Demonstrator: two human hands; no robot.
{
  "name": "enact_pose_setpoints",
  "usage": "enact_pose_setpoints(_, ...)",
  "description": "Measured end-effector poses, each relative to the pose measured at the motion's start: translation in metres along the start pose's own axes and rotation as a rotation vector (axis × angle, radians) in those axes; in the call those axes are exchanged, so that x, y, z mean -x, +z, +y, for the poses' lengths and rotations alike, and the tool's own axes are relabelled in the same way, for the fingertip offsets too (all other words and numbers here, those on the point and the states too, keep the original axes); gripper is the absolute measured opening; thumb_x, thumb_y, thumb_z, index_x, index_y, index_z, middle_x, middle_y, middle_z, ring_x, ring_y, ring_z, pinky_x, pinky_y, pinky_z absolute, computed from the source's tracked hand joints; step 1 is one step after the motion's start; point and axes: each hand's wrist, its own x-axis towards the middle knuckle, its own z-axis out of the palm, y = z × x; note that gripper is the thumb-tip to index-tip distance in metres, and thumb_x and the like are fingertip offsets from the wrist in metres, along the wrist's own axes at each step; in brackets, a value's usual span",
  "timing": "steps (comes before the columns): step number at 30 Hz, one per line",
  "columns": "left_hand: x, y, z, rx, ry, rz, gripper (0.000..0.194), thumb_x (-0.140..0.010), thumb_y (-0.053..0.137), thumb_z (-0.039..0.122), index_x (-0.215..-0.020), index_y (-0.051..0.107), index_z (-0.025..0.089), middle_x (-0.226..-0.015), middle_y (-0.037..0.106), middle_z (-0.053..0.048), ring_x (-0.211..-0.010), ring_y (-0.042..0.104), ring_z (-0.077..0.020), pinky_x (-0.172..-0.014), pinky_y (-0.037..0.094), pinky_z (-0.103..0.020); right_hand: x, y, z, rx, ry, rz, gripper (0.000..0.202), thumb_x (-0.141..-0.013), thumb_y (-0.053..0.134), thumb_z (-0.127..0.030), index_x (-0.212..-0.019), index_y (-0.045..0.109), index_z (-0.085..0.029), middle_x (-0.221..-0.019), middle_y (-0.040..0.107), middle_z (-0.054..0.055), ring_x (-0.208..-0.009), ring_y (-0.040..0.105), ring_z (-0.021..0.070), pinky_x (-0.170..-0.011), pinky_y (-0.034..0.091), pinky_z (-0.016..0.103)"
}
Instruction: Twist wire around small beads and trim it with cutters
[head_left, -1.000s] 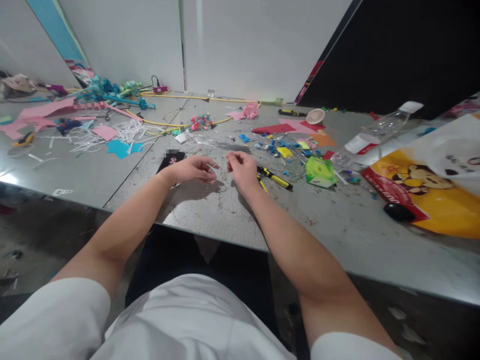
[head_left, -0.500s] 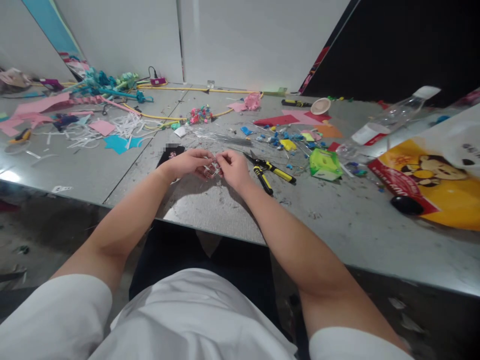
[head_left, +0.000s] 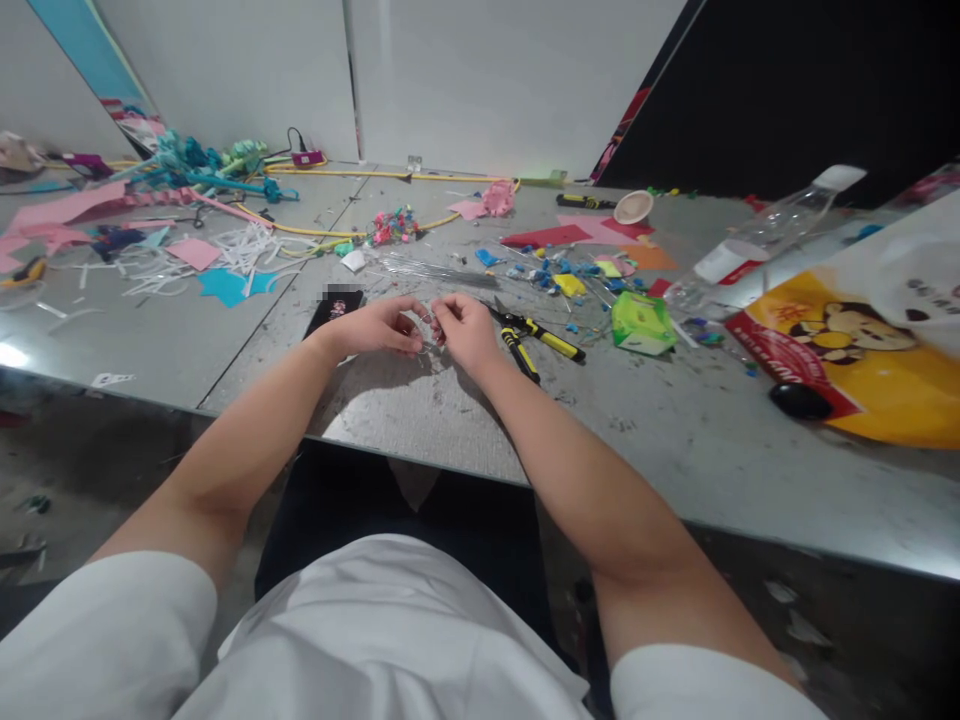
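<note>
I'd steady the thin strand (head_left: 426, 319) pinched in my right grip (head_left: 466, 328); left grip (head_left: 381, 326) curls beside it, hold unclear.

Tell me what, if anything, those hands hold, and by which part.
Thin wire, it seems, pinched in the right hand. Whether the left hand grips it too, and at which part it is held, is too small to tell.
</note>
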Motion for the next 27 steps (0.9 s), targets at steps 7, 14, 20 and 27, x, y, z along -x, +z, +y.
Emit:
enact_pose_setpoints(7, -0.0024, -0.0022, -0.0012, -0.043, 0.021, 0.016, 0.059, -0.084, 0.114, 0.034, -0.13, 0.078, 0.027, -0.089, 0.082, -0.001, -0.099, 0.083, -0.0277, -0.099, 0.066, -0.039, 0.0002, -0.0031, -0.0025, -0.019, 0.047, 0.009, 0.053, -0.116, 0.097, -0.063, -0.088, 0.068, -0.029, -0.071, 0.063, -0.004, -0.066, 0.067, 0.0178, -0.062, 0.058, 0.03)
enact_pose_setpoints(14, -0.0019, -0.0005, 0.0044, -0.123, 0.046, 0.075, 0.057, -0.077, 0.115, 0.03, -0.123, 0.081, 0.028, -0.089, 0.077, 0.0, -0.096, 0.076, -0.0263, -0.09, 0.059, -0.037, 0.0004, -0.0054, -0.0055, -0.049, 0.102, 0.012, 0.052, -0.113, 0.102, -0.058, -0.087, 0.069, -0.027, -0.073, 0.066, -0.004, -0.066, 0.066, 0.0165, -0.061, 0.058, 0.027)
enact_pose_setpoints(20, -0.0018, -0.0001, 0.0061, -0.123, 0.081, 0.067, 0.061, -0.071, 0.115, 0.031, -0.12, 0.078, 0.029, -0.085, 0.071, 0.004, -0.085, 0.067, -0.0211, -0.083, 0.057, -0.033, -0.0015, -0.0045, -0.0041, -0.083, 0.107, 0.025, 0.055, -0.107, 0.106, -0.063, -0.085, 0.07, -0.028, -0.072, 0.067, -0.003, -0.067, 0.067, 0.0165, -0.06, 0.059, 0.027)
enact_pose_setpoints(27, -0.0042, -0.0042, 0.0049, -0.222, 0.063, 0.061, 0.05, -0.075, 0.113, 0.034, -0.107, 0.075, 0.029, -0.088, 0.071, 0.0, -0.092, 0.071, -0.0254, -0.084, 0.057, -0.037, 0.0016, -0.0044, -0.0069, -0.085, 0.117, -0.002, 0.061, -0.101, 0.109, -0.071, -0.083, 0.071, -0.028, -0.072, 0.07, -0.002, -0.066, 0.067, 0.0164, -0.061, 0.06, 0.027)
